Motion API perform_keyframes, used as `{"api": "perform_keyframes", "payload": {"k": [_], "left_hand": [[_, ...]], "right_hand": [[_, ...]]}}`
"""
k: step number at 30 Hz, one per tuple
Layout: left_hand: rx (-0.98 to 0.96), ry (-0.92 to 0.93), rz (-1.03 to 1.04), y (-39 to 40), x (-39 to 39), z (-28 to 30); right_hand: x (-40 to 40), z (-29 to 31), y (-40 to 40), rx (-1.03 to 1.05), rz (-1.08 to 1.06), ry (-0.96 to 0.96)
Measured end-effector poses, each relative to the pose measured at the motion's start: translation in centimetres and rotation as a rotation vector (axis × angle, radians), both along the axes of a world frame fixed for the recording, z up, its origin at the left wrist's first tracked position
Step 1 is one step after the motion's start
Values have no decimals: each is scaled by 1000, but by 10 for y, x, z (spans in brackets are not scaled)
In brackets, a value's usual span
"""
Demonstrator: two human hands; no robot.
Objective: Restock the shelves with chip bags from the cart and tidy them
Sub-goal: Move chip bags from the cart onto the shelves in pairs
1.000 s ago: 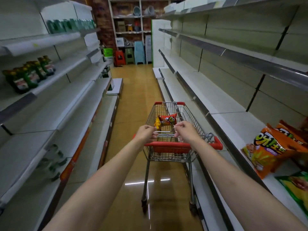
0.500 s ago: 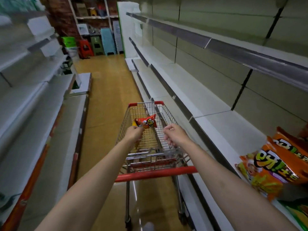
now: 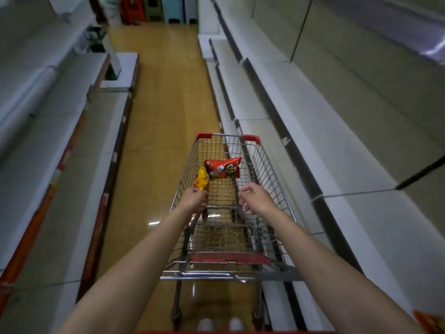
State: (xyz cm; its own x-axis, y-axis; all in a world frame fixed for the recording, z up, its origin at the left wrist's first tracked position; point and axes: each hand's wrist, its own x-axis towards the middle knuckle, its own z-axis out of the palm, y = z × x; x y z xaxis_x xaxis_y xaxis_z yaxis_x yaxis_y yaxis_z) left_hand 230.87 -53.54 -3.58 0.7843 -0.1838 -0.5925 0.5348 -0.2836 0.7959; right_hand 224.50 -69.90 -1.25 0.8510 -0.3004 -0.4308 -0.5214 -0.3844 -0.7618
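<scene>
On the far left, the left shelves (image 3: 60, 131) run down the aisle, heavily blurred; an orange strip along one lower edge is too smeared to read. The wooden floor (image 3: 166, 97) stretches between the two rows of shelving, and coloured stools or bins at its far end are cut off by the top edge.

The left hand (image 3: 195, 199) reaches into the cart (image 3: 272, 169), its fingers curled at the bottom edge of the yellow chip bag (image 3: 201, 181). The knuckles hide the fingertips, so whether they actually pinch the bag or only touch it cannot be told. The yellow chip bag stands against the cart's left wire wall, partly covered by the hand below and by the red chip bag (image 3: 224, 169) above. The red chip bag lies tilted in the basket toward the front, its print only partly legible.

The right hand (image 3: 255, 198) hovers over the basket, clear of both bags, fingers loosely curled downward and holding nothing.

The cart's folded red seat flap (image 3: 228, 257) sits near the viewer; its handle is cut off at the bottom edge.

To the right, the right shelves (image 3: 337, 145) stand beside the cart. At the bottom right corner an orange packet (image 3: 431, 321) is mostly out of frame.
</scene>
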Motion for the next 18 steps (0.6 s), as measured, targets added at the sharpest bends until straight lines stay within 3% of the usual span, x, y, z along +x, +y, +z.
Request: {"api": "perform_keyframes", "payload": {"k": [12,18], "left_hand": [[108,198,158,-21,83,-93],[238,115,152,-73,131,-149]], "right_hand": [[120,-107,-20,133,101,125],[188,-163,-52,127,108,165]]}}
